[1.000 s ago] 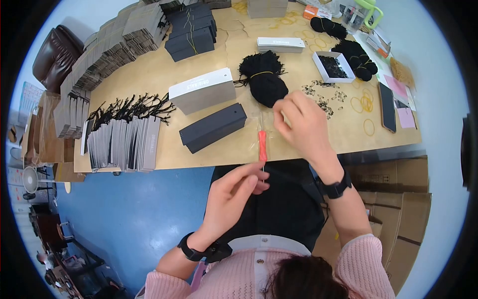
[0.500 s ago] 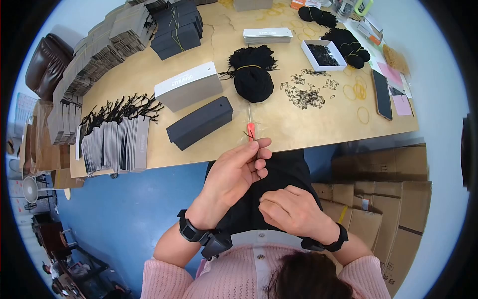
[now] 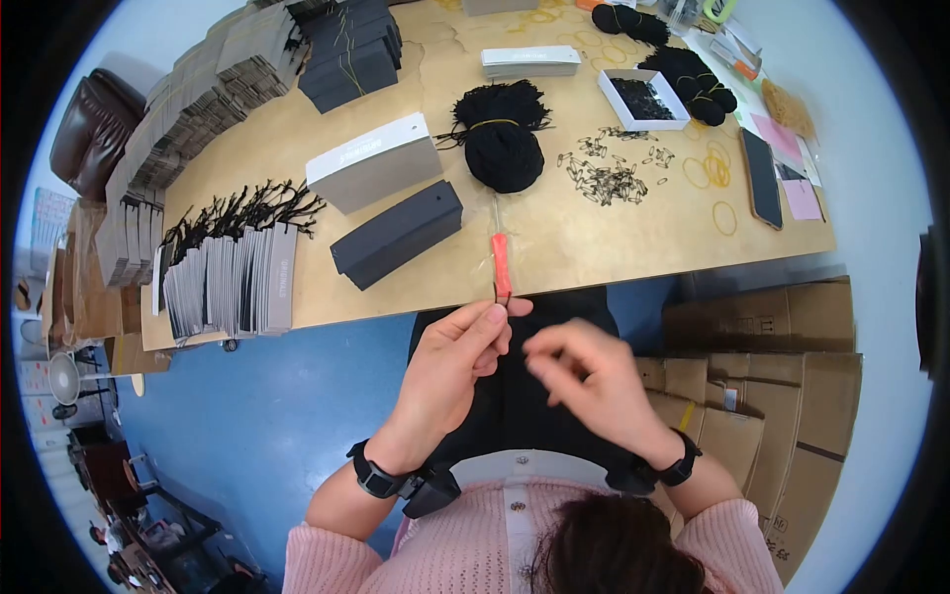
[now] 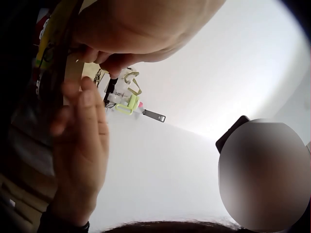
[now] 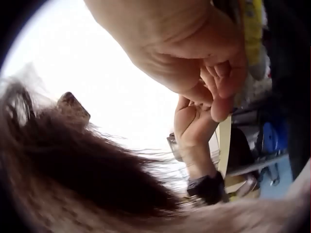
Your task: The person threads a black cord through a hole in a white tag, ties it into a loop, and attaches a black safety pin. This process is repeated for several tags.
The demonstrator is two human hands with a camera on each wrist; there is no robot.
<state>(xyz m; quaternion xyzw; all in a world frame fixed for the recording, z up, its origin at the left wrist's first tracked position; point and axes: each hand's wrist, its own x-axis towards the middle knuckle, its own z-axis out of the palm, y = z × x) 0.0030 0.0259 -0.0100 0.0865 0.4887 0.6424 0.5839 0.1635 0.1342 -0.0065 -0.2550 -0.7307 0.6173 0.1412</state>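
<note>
My left hand (image 3: 445, 361) pinches a short black cord (image 3: 497, 291) between thumb and forefinger at the table's front edge; most of the cord is hidden by the fingers. Just beyond the fingertips lies a red-handled tool (image 3: 501, 262) with a thin metal shaft, pointing away from me. To the right, my right hand (image 3: 599, 381) hovers over the lap, blurred, fingers loosely bent and apart from the left hand. The bundle of black cords (image 3: 505, 158), tied with a yellow band, lies past the tool's tip.
Dark cards (image 3: 396, 238) and a block of grey cards (image 3: 376, 168) stand left of the tool. Farther left are corded cards (image 3: 233, 287). Small clips (image 3: 609, 183) lie scattered on the right, near a white box (image 3: 668, 124), rubber bands (image 3: 714, 168) and a phone (image 3: 761, 178).
My right hand went from above the table to the lap, then rose slightly and its fingers loosened. The left hand came up to the tool's handle with a black cord, then drew slightly back.
</note>
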